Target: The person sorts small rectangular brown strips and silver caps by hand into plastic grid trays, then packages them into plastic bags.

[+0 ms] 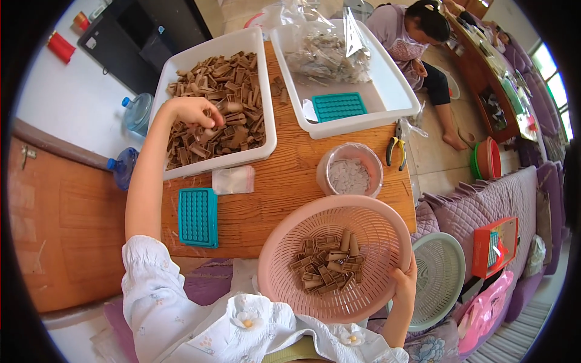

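My left hand (196, 112) reaches over a white tub (270, 130) heaped with small brown plastic pieces (224, 75). Its fingers are curled together just above the heap; whatever they grip is hidden. With my right hand (404, 279) I grasp the right rim of a pink plastic colander (275, 272). The colander is tilted toward me over the table's near edge. A small pile of the same kind of brown pieces (327, 263) lies at its bottom.
On the wooden table (266, 209) are a teal ridged tray (198, 216), a small clear bag (233, 180), a tub of grey-white pieces (350, 175), and pliers (396, 148). A second white tub (387, 100) holds bagged items. A person (411, 42) sits beyond; a green colander (437, 281) is at right.
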A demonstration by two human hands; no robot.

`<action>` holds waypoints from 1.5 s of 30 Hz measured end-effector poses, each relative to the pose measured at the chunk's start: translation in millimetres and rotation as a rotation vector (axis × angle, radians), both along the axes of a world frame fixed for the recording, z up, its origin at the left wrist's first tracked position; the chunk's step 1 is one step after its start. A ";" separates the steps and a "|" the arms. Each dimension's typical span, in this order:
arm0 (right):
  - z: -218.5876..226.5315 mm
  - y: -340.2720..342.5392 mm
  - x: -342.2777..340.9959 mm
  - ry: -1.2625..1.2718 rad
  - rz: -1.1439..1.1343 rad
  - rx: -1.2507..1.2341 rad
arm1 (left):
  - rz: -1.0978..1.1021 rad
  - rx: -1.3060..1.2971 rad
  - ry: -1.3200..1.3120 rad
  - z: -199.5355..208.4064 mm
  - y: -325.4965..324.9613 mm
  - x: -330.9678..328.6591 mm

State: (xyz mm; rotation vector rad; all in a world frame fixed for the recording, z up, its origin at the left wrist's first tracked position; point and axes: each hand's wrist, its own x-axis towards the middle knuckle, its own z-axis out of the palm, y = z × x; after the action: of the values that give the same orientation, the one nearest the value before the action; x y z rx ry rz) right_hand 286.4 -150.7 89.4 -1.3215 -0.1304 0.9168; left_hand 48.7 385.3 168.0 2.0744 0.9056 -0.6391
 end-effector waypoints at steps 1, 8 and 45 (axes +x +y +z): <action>-0.8 0.6 0.3 -0.007 -0.005 0.006 | -0.077 -0.068 0.081 3.6 -0.9 -5.8; -1.8 0.1 3.2 -0.034 0.049 -0.014 | 0.022 0.455 -0.322 -3.1 18.1 -28.5; 2.7 1.9 0.6 -0.064 0.003 -0.010 | 0.419 -0.663 -0.977 40.3 -189.5 62.0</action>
State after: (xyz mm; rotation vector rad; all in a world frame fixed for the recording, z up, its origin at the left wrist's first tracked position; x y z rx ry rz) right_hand 287.0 -148.9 92.0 -1.3610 -0.1770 0.8788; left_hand 110.7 195.8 208.4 1.2666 0.4190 0.2904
